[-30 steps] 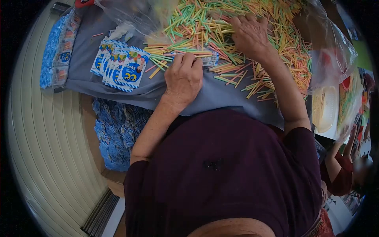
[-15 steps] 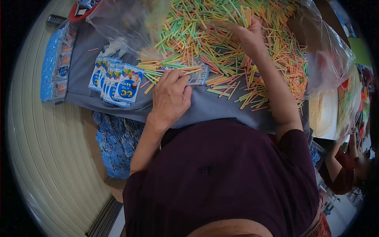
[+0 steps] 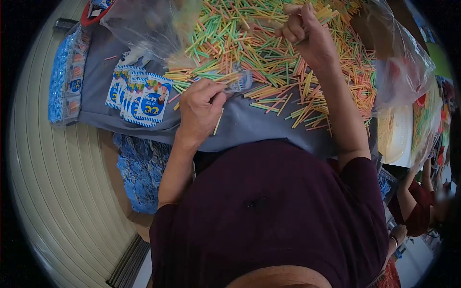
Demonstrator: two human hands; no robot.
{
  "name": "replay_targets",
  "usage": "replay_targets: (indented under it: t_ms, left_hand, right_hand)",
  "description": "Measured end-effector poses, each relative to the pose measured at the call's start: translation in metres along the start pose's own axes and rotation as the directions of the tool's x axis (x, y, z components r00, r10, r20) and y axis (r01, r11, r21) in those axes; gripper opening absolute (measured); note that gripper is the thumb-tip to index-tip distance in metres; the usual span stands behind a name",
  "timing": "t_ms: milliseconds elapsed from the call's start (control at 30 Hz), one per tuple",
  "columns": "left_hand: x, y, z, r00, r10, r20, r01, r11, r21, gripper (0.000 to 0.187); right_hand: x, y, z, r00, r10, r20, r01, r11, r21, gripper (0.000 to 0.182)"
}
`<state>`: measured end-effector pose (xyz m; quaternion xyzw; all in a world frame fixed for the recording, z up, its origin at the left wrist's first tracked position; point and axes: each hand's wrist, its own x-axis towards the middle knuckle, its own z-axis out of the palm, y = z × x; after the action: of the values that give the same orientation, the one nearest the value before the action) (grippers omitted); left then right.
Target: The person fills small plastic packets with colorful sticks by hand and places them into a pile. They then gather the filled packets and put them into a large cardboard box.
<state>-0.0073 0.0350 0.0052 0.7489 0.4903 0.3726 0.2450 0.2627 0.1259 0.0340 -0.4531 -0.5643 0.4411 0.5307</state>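
Note:
My left hand (image 3: 201, 108) is closed at the near edge of the pile, gripping a small clear plastic packet (image 3: 239, 82) with blue-white edging. One thin yellow stick (image 3: 218, 124) juts out below that hand. Above the heap of thin pink, yellow and green sticks (image 3: 269, 62), my right hand (image 3: 314, 43) is raised with curled fingers. A few yellow sticks (image 3: 327, 14) show beside its thumb and seem to be in its grasp; the fingers partly hide them. Left of my left hand lies a fanned stack of printed blue-and-white packets (image 3: 153, 98).
A crinkled clear plastic sheet (image 3: 149, 33) lies at the back left, another plastic bag (image 3: 401, 72) at the right. A blue-edged bundle of packets (image 3: 67, 79) rests on the grey cloth (image 3: 168, 130) at far left. A co-worker (image 3: 413, 206) is at the right.
My right hand has moved up and right, its wrist turned and fingers curled. My left hand has shifted slightly left, and the clear packet is more tilted. A stick now shows below the left hand.

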Motion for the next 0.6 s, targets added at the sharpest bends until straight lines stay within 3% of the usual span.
replay_targets:
  t_ms: [133, 267, 333, 433, 567, 600]
  left_hand:
    - [0.008, 0.009, -0.004, 0.999, -0.044, -0.027, 0.037, 0.975, -0.218, 0.018]
    - [0.021, 0.028, 0.001, 0.998, -0.063, -0.018, 0.056, 0.961, -0.272, 0.014]
    - [0.029, 0.034, 0.007, 0.997, -0.073, -0.030, 0.051, 0.883, -0.467, 0.011]
    - [0.034, 0.028, 0.020, 0.996, -0.055, -0.068, 0.012, 0.853, -0.522, 0.009]
    - [0.038, 0.024, 0.024, 0.996, 0.048, -0.076, -0.076, 0.907, -0.414, 0.010]
    - [0.039, 0.024, 0.023, 0.981, 0.150, -0.121, -0.177, 0.951, -0.253, 0.012]
  right_hand:
    - [-0.016, -0.021, 0.014, 0.991, -0.064, 0.114, 0.057, 0.996, 0.069, 0.046]
    - [-0.029, -0.043, 0.029, 0.957, -0.158, 0.243, 0.124, 0.981, 0.148, 0.052]
    - [-0.031, -0.047, 0.035, 0.946, -0.172, 0.276, 0.125, 0.976, 0.179, 0.055]
    - [-0.032, -0.045, 0.041, 0.945, -0.158, 0.286, 0.091, 0.968, 0.233, 0.060]
    - [-0.035, -0.042, 0.042, 0.954, -0.124, 0.272, 0.062, 0.972, 0.227, 0.067]
    - [-0.035, -0.042, 0.041, 0.955, -0.118, 0.270, 0.065, 0.978, 0.198, 0.070]
